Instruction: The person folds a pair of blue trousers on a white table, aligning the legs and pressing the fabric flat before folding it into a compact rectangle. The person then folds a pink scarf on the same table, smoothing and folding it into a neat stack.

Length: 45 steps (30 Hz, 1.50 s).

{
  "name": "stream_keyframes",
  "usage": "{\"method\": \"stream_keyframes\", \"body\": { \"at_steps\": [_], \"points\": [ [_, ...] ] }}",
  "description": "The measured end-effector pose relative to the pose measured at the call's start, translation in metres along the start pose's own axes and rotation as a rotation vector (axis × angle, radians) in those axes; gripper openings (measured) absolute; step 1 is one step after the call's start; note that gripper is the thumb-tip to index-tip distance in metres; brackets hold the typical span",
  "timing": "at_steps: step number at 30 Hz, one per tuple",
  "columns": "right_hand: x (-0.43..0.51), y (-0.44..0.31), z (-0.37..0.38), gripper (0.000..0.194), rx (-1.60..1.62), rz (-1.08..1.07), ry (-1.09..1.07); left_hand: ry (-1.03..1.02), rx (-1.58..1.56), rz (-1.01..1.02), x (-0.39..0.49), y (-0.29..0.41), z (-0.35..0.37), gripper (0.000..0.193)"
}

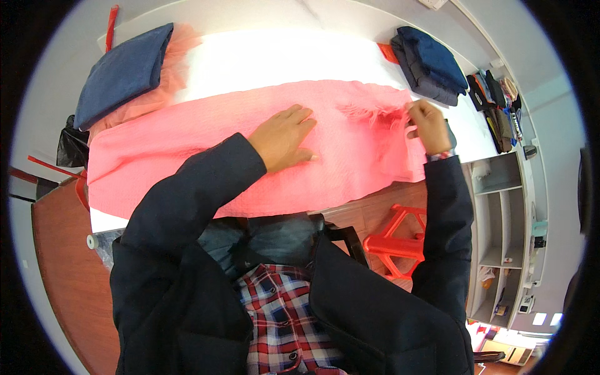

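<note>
A long piece of pink textured fabric (225, 126) lies across the white table (262, 58) in front of me and hangs over the near edge. My left hand (283, 138) rests flat on the middle of it, fingers apart. Toward the right end, my right hand (427, 124) pinches the cloth's edge between thumb and fingers. That end is lifted a little and bunched. Beside the right hand, a frayed pink fringe (375, 114) lies over the cloth.
A folded blue cloth (124, 75) sits on sheer peach fabric (180, 61) at the left. Folded dark garments (429, 65) stand at the back right, with more clothes (497, 105) beyond. A red plastic stool (396, 246) is below, near a grey shelf unit (499, 225).
</note>
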State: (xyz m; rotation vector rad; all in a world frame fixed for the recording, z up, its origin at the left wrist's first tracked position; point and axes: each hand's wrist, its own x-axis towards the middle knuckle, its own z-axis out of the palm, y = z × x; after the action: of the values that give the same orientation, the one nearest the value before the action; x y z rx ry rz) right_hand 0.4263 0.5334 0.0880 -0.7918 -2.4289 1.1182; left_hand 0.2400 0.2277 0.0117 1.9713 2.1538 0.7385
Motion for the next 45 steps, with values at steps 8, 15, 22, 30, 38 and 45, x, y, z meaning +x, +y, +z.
{"method": "stream_keyframes", "body": {
  "at_steps": [8,15,22,30,38,45],
  "points": [
    [0.002,-0.081,0.022,0.022,0.253,-0.135,-0.268,0.152,-0.156,0.015,0.003,-0.02,0.015,0.06],
    [-0.061,-0.066,0.091,0.03,-0.201,-0.64,-0.212,0.147,-1.001,-0.345,0.001,-0.032,-0.015,0.04],
    [-0.121,-0.019,0.1,0.033,-0.418,-0.806,-0.106,0.01,-1.589,-0.566,0.018,-0.051,-0.025,0.032],
    [-0.107,-0.012,0.111,0.019,-0.243,-0.806,0.03,0.07,-1.293,-0.615,0.075,-0.04,-0.023,0.028],
    [-0.105,-0.038,0.062,0.017,0.075,-0.42,-0.16,0.193,-1.711,-0.485,0.073,-0.05,-0.037,0.012],
    [-0.084,-0.002,0.039,0.026,-0.249,-0.401,-0.104,0.245,-0.574,-0.487,0.041,-0.078,-0.035,0.011]
  ]
}}
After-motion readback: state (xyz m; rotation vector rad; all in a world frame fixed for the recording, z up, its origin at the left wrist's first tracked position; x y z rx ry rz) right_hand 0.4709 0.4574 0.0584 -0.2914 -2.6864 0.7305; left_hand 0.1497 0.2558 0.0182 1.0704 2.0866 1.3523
